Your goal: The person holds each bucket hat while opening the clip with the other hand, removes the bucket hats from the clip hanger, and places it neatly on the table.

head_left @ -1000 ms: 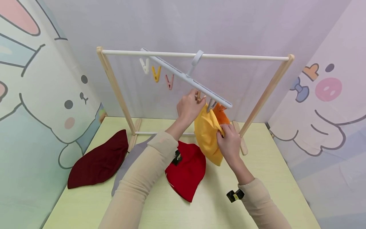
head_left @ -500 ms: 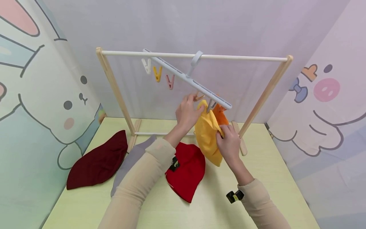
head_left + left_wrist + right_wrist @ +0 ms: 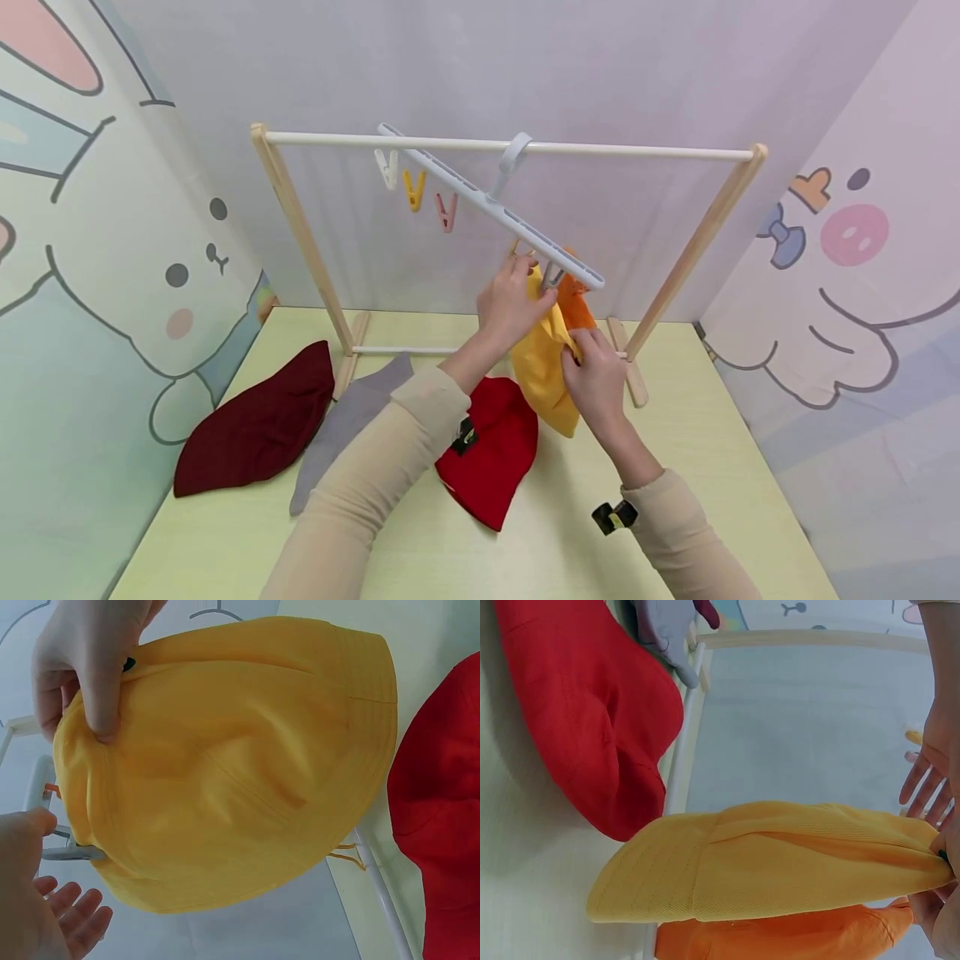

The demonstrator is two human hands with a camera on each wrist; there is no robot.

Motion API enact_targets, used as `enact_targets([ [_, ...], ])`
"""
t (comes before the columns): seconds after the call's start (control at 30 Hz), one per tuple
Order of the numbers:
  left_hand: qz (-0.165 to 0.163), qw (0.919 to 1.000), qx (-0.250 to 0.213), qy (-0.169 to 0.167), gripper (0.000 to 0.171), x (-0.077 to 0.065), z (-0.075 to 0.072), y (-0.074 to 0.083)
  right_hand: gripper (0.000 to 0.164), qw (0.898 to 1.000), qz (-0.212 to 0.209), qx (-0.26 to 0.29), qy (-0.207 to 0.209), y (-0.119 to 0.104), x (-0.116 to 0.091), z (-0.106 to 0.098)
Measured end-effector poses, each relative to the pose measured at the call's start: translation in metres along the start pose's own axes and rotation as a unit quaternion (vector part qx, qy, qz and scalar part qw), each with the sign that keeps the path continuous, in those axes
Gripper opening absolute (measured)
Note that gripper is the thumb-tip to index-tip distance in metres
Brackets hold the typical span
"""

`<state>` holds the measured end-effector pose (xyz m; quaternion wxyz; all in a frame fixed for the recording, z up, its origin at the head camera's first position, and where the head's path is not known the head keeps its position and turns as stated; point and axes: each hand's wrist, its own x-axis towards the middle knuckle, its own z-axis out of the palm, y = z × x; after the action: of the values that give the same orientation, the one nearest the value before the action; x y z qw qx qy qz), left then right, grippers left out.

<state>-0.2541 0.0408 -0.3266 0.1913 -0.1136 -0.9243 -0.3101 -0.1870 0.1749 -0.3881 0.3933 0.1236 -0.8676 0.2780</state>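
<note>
A yellow bucket hat (image 3: 543, 379) hangs under the right end of a pale blue clip hanger (image 3: 517, 225). A grey clothespin (image 3: 73, 853) on that hanger bites the hat's edge. My right hand (image 3: 597, 375) pinches the hat's upper edge between thumb and fingers. Beside the grey clothespin is my left hand (image 3: 510, 308), its fingers loose and spread with no cloth between them in the left wrist view. Its thumb is close to the clothespin's handles. An orange hat (image 3: 576, 310) hangs just behind the yellow one, partly hidden.
A white rod (image 3: 637, 151) on a wooden rack carries the hanger. White, yellow and pink clothespins (image 3: 446, 212) dangle from its left half. On the table (image 3: 585, 550) lie a red hat (image 3: 495, 458), a grey hat (image 3: 352, 417) and a maroon hat (image 3: 258, 425).
My left hand has left the tan clothespin and shifted right and slightly down, toward the grey clothespin. My right hand keeps its pinch on the yellow hat, almost still.
</note>
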Motion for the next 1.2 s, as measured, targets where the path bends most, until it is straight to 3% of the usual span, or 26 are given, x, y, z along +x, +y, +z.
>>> enact_targets([
  [0.27, 0.004, 0.9991, 0.033, -0.026, 0.050, 0.002, 0.001, 0.007, 0.012, 1.000, -0.008, 0.003, -0.005, -0.004, -0.001, -0.001],
  [0.47, 0.015, 0.9979, 0.061, -0.016, 0.036, 0.004, 0.001, 0.013, 0.011, 1.000, -0.027, 0.009, -0.006, -0.008, -0.001, 0.000],
  [0.67, 0.016, 0.9981, 0.060, -0.003, 0.028, 0.006, 0.001, 0.016, 0.011, 0.999, -0.036, 0.013, -0.008, -0.011, -0.001, 0.000],
  [1.2, -0.001, 0.9980, 0.063, 0.003, 0.030, 0.010, 0.001, 0.016, 0.011, 0.999, -0.041, 0.020, -0.022, -0.017, -0.001, -0.002],
])
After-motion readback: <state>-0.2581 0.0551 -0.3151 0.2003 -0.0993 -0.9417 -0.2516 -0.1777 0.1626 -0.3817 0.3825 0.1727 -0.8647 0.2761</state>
